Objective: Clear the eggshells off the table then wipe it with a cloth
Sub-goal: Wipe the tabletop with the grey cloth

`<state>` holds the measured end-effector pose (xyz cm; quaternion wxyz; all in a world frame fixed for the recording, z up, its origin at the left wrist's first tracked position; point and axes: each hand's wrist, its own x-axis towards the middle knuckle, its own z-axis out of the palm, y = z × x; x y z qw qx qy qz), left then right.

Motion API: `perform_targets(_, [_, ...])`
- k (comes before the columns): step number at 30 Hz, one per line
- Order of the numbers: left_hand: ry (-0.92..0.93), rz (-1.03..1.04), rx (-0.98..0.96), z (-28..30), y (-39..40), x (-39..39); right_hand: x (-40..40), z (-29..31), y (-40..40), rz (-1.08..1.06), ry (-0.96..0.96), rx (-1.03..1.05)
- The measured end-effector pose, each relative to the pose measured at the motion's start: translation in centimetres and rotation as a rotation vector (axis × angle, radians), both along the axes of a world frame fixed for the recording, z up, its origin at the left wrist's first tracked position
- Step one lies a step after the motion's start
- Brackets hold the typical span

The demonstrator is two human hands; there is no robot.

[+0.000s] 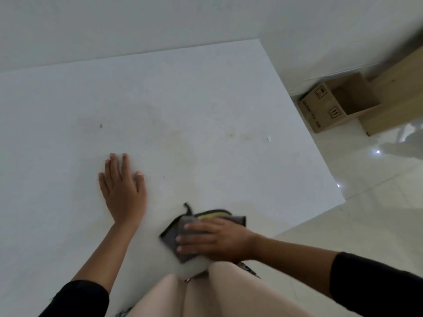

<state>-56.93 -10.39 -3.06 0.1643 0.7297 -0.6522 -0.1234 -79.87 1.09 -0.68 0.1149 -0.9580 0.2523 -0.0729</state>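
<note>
A white table (160, 99) fills most of the view. My right hand (212, 239) presses flat on a folded grey cloth (174, 236) with a yellow inner side, close to the table's near edge. My left hand (122, 191) rests flat on the tabletop, fingers straight, to the left of the cloth. A small brown fragment (100, 126) lies at the middle left and a tiny white fragment (269, 139) near the right edge. Faint yellowish smears (231, 135) mark the middle of the table.
An open cardboard box (338, 104) sits on the tiled floor (366, 213) to the right of the table, against a light wooden piece of furniture (396, 97). A white wall (137, 24) runs behind the table. My knees show at the bottom.
</note>
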Motion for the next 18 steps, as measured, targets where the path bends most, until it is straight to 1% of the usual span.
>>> perform_targets(1, [0.032,0.010,-0.002,0.3,-0.2,0.1,1.2,-0.5,0.0,0.072,-0.004,-0.007])
perform_targets(3, [0.114,0.053,-0.014,1.0,-1.0,0.3,3.7,-1.6,-2.8,0.124,-0.067,0.000])
perform_targets(5, [0.150,0.077,-0.023,1.5,-2.0,0.4,6.6,-2.0,-7.3,0.113,-0.120,-0.008])
perform_targets(6, [0.135,0.061,-0.020,1.6,-2.4,0.4,7.4,-2.0,-9.6,0.053,-0.132,-0.004])
perform_targets(8, [0.066,0.008,-0.005,1.4,-3.0,0.5,6.9,-1.7,-14.1,-0.159,-0.139,0.009])
perform_targets(10, [-0.009,-0.064,0.016,0.9,-3.3,0.9,3.5,-1.5,-17.8,-0.471,-0.182,-0.032])
perform_targets(12, [-0.056,-0.128,0.020,0.7,-3.7,1.7,-1.0,-0.8,-20.0,-0.817,-0.194,-0.073])
perform_targets(13, [-0.062,-0.143,0.009,0.8,-4.3,2.1,-2.6,-0.5,-20.4,-0.981,-0.209,-0.058])
perform_targets(14, [-0.066,-0.153,-0.009,0.8,-5.1,2.4,-3.3,0.1,-20.3,-1.089,-0.232,-0.026])
perform_targets(15, [-0.074,-0.164,-0.029,0.9,-6.0,2.8,-2.5,0.5,-19.9,-1.120,-0.265,0.003])
perform_targets(16, [-0.083,-0.173,-0.043,1.1,-7.2,3.1,-0.5,0.7,-19.4,-1.078,-0.300,0.023])
perform_targets(17, [-0.089,-0.178,-0.051,1.2,-8.5,3.4,2.3,0.8,-18.4,-0.979,-0.309,0.057])
perform_targets(18, [-0.093,-0.184,-0.049,1.3,-9.7,3.7,5.2,0.7,-17.1,-0.844,-0.276,0.101])
